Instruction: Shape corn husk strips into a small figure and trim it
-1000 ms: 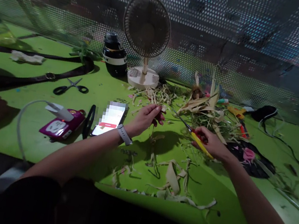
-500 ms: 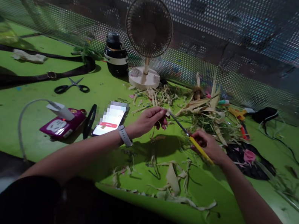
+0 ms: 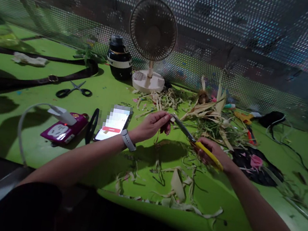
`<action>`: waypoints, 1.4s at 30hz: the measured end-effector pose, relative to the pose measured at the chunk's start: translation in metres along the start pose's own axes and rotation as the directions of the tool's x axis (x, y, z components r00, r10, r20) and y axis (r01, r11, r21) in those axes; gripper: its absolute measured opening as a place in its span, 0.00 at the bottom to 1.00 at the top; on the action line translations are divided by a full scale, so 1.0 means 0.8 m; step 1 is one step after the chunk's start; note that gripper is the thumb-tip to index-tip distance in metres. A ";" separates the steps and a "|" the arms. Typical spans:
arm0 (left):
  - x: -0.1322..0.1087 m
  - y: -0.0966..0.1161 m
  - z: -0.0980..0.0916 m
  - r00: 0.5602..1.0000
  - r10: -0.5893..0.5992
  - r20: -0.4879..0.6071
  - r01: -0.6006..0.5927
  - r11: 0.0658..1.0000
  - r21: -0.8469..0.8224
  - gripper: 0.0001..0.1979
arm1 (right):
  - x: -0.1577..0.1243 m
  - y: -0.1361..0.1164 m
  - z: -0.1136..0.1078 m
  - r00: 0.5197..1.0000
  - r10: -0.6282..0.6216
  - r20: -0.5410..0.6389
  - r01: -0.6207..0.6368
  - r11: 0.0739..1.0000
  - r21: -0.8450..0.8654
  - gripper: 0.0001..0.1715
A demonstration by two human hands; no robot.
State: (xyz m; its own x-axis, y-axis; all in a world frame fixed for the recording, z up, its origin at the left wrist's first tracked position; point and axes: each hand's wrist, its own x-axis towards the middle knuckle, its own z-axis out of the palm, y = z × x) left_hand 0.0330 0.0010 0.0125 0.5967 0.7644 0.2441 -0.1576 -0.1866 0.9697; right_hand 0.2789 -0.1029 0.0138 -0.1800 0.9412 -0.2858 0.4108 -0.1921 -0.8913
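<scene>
My left hand (image 3: 153, 126), with a pale-banded watch (image 3: 128, 140) on its wrist, is closed in a pinch. At its fingertips is a small pale piece (image 3: 173, 117), perhaps dried husk; its exact kind is too small to tell. My right hand (image 3: 211, 152) is wrapped round a pair of yellow-handled scissors (image 3: 209, 155). Their grey blades point up and left, with the tips at the pale piece by my left fingers. Below my hands, curled dry husk strips (image 3: 178, 184) lie on the green table (image 3: 139, 168).
Behind stand a fan (image 3: 148, 81) and a dark bottle (image 3: 119, 58). A heap of dried stems and husks (image 3: 216, 114) is at back right. A lit phone (image 3: 114, 122), purple power strip (image 3: 65, 128) and black scissors (image 3: 75, 89) lie left. A black cloth with a pink flower (image 3: 256, 162) lies right.
The scissors have turned in my right hand, so the blades and yellow handles look broader. My left hand has barely moved. A blurred brown shape, perhaps an arm, has come in at the left edge.
</scene>
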 end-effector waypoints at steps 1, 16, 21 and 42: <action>0.001 -0.001 0.000 1.000 -0.002 0.003 0.002 1.000 0.000 0.17 | 0.000 -0.001 0.001 1.000 -0.007 -0.005 0.007 1.000 -0.023 0.26; 0.002 -0.008 -0.003 1.000 -0.009 -0.022 0.009 1.000 -0.011 0.18 | 0.020 0.019 -0.015 0.907 -0.243 -0.344 -0.066 0.725 -0.686 0.22; 0.001 -0.007 0.000 0.994 0.098 -0.038 -0.095 0.992 0.086 0.17 | 0.015 0.024 -0.024 0.929 -0.309 -0.202 -0.072 0.386 -0.920 0.19; -0.010 0.010 0.022 0.993 -0.106 -0.049 0.111 0.987 0.116 0.16 | 0.043 -0.049 0.049 0.594 -0.804 0.005 0.285 0.205 -0.936 0.17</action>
State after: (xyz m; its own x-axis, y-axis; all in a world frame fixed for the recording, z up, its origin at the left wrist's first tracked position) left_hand 0.0406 -0.0173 0.0189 0.5711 0.8091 0.1389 0.0023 -0.1707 0.9853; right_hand 0.2216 -0.0740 0.0256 -0.4419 0.7124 0.5452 0.8697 0.4891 0.0657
